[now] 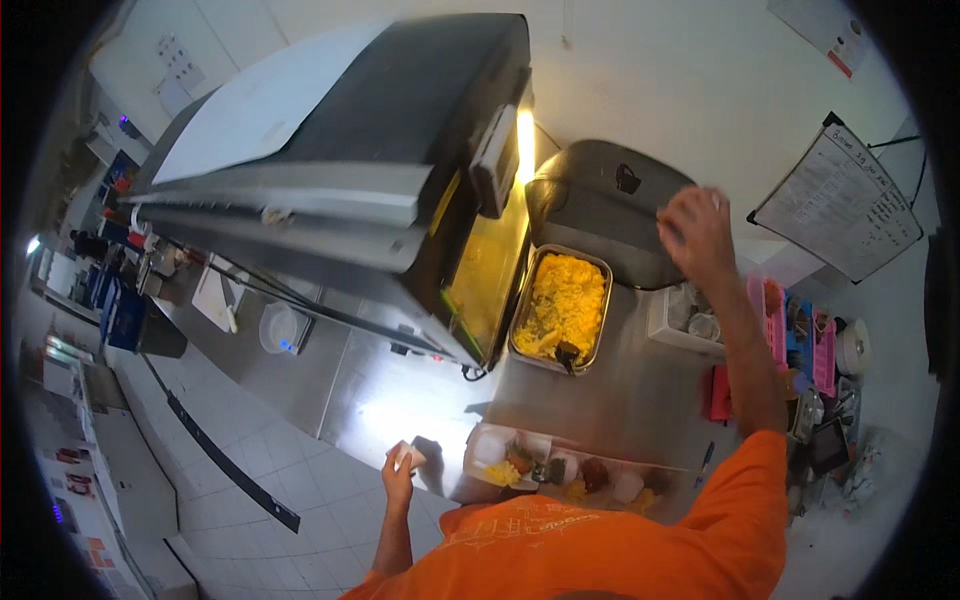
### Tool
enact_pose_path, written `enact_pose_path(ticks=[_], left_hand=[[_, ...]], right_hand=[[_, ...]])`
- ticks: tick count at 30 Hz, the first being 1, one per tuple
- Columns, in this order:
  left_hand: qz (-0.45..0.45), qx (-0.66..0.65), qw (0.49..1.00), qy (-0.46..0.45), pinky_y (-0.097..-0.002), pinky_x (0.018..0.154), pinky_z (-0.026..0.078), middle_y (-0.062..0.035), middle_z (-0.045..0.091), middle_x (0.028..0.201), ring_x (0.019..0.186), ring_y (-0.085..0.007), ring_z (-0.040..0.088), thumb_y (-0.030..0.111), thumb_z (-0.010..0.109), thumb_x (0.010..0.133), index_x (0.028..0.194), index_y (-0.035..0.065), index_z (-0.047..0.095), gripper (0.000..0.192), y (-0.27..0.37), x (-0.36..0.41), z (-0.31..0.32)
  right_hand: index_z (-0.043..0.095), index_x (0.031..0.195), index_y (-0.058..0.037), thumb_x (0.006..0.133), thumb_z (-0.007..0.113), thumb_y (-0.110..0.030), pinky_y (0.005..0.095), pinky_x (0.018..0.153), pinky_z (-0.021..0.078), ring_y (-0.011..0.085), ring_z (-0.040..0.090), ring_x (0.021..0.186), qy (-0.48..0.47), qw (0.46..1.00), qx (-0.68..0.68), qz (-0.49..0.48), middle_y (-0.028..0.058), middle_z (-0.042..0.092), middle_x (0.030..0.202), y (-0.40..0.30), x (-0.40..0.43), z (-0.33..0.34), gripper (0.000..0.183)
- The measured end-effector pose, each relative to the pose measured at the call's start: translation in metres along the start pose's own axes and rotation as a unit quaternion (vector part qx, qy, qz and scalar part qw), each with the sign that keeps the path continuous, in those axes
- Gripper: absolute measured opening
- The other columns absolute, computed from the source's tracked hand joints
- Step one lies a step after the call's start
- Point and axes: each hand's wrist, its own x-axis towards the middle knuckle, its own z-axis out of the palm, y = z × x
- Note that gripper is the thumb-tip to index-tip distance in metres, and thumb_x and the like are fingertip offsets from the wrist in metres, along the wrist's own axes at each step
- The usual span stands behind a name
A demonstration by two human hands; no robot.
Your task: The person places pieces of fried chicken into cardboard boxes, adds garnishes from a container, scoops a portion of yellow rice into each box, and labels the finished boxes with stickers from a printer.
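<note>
My left hand (399, 474) holds a small pale piece (411, 456), perhaps folded paper, over the front edge of the steel counter (375, 375). My right hand (697, 225) is raised at the right side of a dark, rounded lid or cover (607, 202). Its fingers are curled and blurred, so I cannot tell whether it grips anything. Below that cover sits a steel pan (609, 300) of yellow scrambled egg (566, 296), with a dark utensil (568, 354) at its near end. Close to my body lie open meal trays (474, 454) with white rounded portions, egg and greens.
A large dark food warmer (420, 97), lit inside, stands left of the pan. To the right are a white bin (660, 319), pink baskets (769, 319) and a pen (705, 459). A whiteboard (840, 202) with writing leans behind. A clear tub (279, 328) stands further left.
</note>
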Motion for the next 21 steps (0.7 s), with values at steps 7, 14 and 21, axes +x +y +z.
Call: enact_pose_path(ticks=[7,14,21], left_hand=[[0.007,-0.035,0.998,-0.048,-0.0323,0.073,0.052,-0.0145,0.056,0.122,0.099,-0.0234,0.061,0.023,0.055,0.092,0.134,0.0030,0.047,0.047,0.009,0.003,0.001],[0.034,-0.054,0.995,-0.077,-0.0278,0.069,0.051,-0.0137,0.057,0.121,0.095,-0.0209,0.062,0.018,0.055,0.093,0.134,0.0014,0.047,0.045,-0.005,0.000,-0.011],[0.173,-0.096,0.975,-0.096,-0.0293,0.076,0.051,-0.0151,0.053,0.126,0.101,-0.0205,0.059,0.016,0.059,0.090,0.133,-0.0031,0.045,0.049,0.014,0.012,-0.001]], right_hand=[[0.067,0.092,-0.0213,0.073,0.067,-0.024,0.0548,0.108,0.0242,0.0256,0.041,0.127,-0.203,0.971,0.014,-0.124,0.0030,0.053,0.125,-0.152,-0.144,0.020,0.019],[0.060,0.111,-0.0282,0.083,0.056,-0.028,0.0565,0.110,0.0142,0.0227,0.019,0.142,-0.190,0.957,-0.040,-0.218,-0.0017,0.038,0.146,-0.183,-0.239,0.098,0.029],[0.064,0.101,-0.0218,0.078,0.059,-0.031,0.0557,0.111,0.0124,0.0261,0.028,0.139,-0.102,0.979,-0.016,-0.175,0.0053,0.051,0.133,-0.184,-0.241,0.080,0.025]])
